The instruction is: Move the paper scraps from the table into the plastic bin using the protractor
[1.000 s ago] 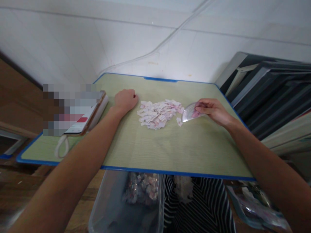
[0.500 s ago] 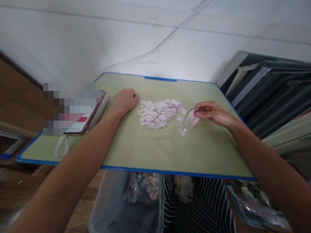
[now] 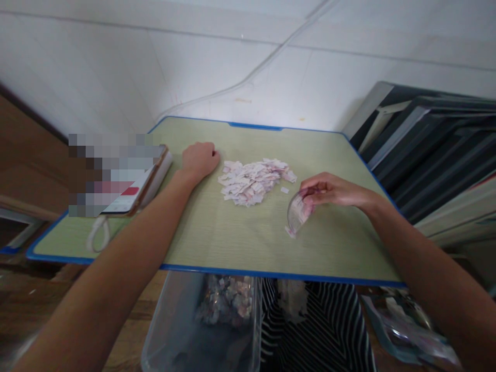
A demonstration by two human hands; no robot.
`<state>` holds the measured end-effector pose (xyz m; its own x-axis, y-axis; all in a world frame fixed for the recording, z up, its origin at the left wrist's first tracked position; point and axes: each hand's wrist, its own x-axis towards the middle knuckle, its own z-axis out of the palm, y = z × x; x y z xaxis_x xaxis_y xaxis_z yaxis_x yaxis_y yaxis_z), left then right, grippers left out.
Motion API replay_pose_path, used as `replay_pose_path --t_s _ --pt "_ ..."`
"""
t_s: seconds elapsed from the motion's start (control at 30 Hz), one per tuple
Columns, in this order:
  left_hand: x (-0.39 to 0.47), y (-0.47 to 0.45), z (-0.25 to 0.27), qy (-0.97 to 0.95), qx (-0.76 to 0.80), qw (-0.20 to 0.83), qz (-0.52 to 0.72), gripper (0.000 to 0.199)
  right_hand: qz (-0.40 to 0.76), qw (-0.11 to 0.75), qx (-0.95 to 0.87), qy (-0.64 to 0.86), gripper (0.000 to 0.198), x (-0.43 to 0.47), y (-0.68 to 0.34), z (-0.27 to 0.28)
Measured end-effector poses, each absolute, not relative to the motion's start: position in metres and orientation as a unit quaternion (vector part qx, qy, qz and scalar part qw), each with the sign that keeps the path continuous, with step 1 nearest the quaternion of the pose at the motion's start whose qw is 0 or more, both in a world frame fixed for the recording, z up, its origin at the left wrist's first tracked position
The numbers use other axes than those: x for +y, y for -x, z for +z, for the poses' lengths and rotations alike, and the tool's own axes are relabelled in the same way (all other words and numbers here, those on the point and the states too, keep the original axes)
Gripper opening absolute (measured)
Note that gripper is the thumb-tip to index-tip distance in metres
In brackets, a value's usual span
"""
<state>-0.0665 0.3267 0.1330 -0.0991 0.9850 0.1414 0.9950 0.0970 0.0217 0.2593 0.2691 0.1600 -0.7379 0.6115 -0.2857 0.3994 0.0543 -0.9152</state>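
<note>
My right hand pinches a clear half-round protractor, tilted, its curved edge down near the tabletop. A small pinkish-white paper piece lies at the protractor's lower edge. To the left is a pile of small printed paper pieces in white and pale pink, and one loose paper slip lies between the pile and the protractor. My left hand rests as a loose fist on the table, left of the pile; nothing shows in it.
The light-green table has a blue rim. A phone leans on a white support at left, a cable loop below it. Under the near edge is a clear plastic bin with paper scraps. Dark panels stand at right.
My right hand has moved toward me and slightly left with the protractor. The paper piece at its edge has shifted nearer to me. My left hand and the pile stay put.
</note>
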Motion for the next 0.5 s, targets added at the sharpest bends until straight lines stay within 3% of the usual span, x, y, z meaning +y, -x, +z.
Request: replay_pose_path --t_s 0.17,0.5 --pt "0.326 0.066 0.133 0.668 -0.74 0.05 -0.049 0.047 0.59 0.006 -0.748 0.304 0.027 0.258 -0.249 0.164" --pt "0.324 0.065 0.135 0.665 -0.744 0.047 -0.048 0.047 0.629 -0.073 -0.738 0.234 0.028 0.248 -0.242 0.167"
